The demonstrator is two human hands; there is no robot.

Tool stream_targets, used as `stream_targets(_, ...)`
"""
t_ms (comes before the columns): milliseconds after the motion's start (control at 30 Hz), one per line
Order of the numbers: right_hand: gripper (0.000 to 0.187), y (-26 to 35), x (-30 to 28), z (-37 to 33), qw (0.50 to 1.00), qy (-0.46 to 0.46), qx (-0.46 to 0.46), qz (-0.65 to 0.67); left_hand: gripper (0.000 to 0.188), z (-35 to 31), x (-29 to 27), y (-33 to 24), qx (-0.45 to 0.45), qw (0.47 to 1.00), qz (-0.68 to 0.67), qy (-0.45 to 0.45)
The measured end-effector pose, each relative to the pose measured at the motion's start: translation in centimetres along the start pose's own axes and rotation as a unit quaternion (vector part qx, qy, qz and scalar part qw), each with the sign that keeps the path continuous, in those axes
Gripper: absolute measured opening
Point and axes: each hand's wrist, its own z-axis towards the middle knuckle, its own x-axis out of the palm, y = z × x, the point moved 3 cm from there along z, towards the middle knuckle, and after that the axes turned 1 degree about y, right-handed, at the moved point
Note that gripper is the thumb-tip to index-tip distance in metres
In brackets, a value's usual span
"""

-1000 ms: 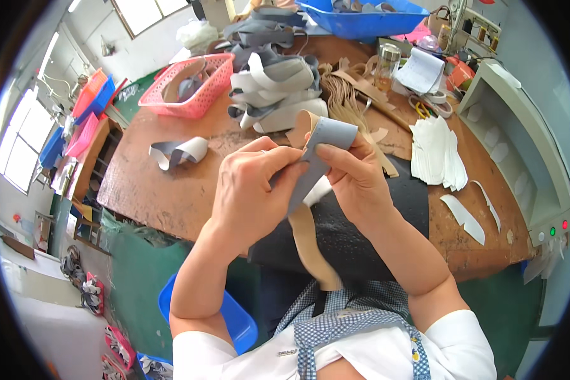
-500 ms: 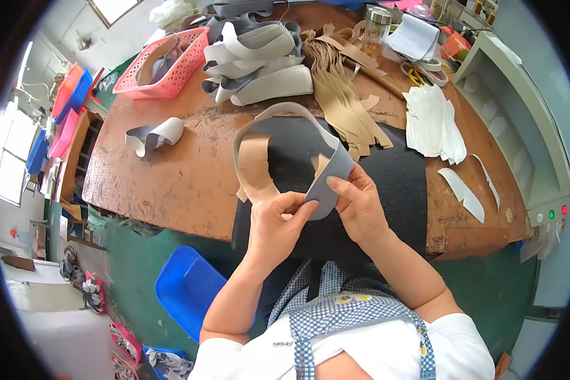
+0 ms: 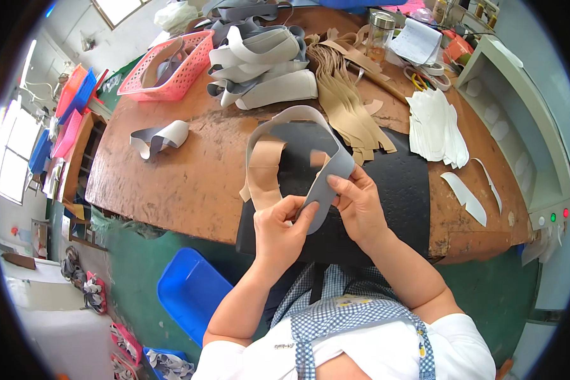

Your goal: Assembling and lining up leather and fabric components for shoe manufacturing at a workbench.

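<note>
A grey strip curves in a tall loop over the black mat. Fingers and thumb of my right hand pinch its right-hand part. My left hand grips the same strip lower down, between thumb and bent fingers. The rounded lower end of the strip hangs between my hands. Along the loop's left side, just beyond my left hand, is a tan strip; whether it is joined to the grey one I cannot tell. A small tan patch shows at the grey strip's inner edge. Beneath everything lies the black mat.
Farther off are stacked grey strips, a bundle of tan strips and a pink basket. White cut pieces lie to the right, near a glass jar. A loose curled strip rests left. Below stands a blue bin.
The loop has swung slightly right, and its lower end now reaches further down between my hands. Both hands keep their pinch. The whole view has shifted slightly.
</note>
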Motion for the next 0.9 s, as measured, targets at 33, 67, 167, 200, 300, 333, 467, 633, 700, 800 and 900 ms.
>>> stream_targets(33, 0.030, 0.0, -0.2, 0.0, 1.000, 0.000, -0.004, 0.000, 0.012, -0.2, 0.2, 0.1, 0.003, 1.000, 0.000, 0.002)
stream_targets(67, 0.027, 0.0, -0.1, 0.0, 1.000, 0.010, -0.009, -0.005, 0.012, -0.3, 0.3, 0.4, -0.001, 1.000, -0.021, -0.009)
stream_targets(167, 0.024, -0.3, 0.2, -0.4, 0.999, 0.015, -0.030, -0.042, 0.013, -0.1, 0.4, 0.6, 0.008, 0.997, -0.074, -0.011)
stream_targets(200, 0.025, -0.3, 0.3, -0.6, 0.996, 0.012, -0.042, -0.073, 0.015, 0.1, 0.6, 0.5, -0.005, 0.995, -0.096, -0.011)
stream_targets(300, 0.027, -0.5, 0.4, -1.0, 0.997, 0.026, -0.032, -0.072, 0.017, 0.1, 0.5, 0.2, -0.017, 0.995, -0.093, -0.012)
stream_targets(333, 0.027, -0.3, 0.3, -0.7, 0.996, 0.027, -0.034, -0.072, 0.018, 0.1, 0.6, 0.2, -0.016, 0.998, -0.068, -0.011)
stream_targets(467, 0.018, 0.1, -0.2, 0.2, 0.999, 0.014, -0.038, -0.015, 0.016, -0.1, 0.3, 0.5, -0.016, 0.999, -0.044, -0.007)
stream_targets(633, 0.013, -0.3, 0.3, -0.5, 0.995, 0.014, -0.045, -0.089, 0.015, 0.6, 0.3, -0.3, -0.009, 0.992, -0.125, -0.015)
stream_targets(700, 0.010, -0.1, 0.3, -0.2, 0.999, -0.002, -0.029, -0.022, 0.014, 0.3, 0.5, -0.1, -0.002, 0.991, -0.133, -0.027)
stream_targets(800, 0.011, 0.4, 0.3, -0.1, 0.999, 0.006, -0.046, -0.017, 0.014, -0.2, 0.3, -0.2, -0.009, 0.997, -0.063, -0.048)
stream_targets(900, 0.014, 0.3, 0.3, -0.3, 0.999, 0.019, -0.040, -0.020, 0.015, -0.3, 0.3, 0.2, -0.022, 0.992, -0.115, -0.051)
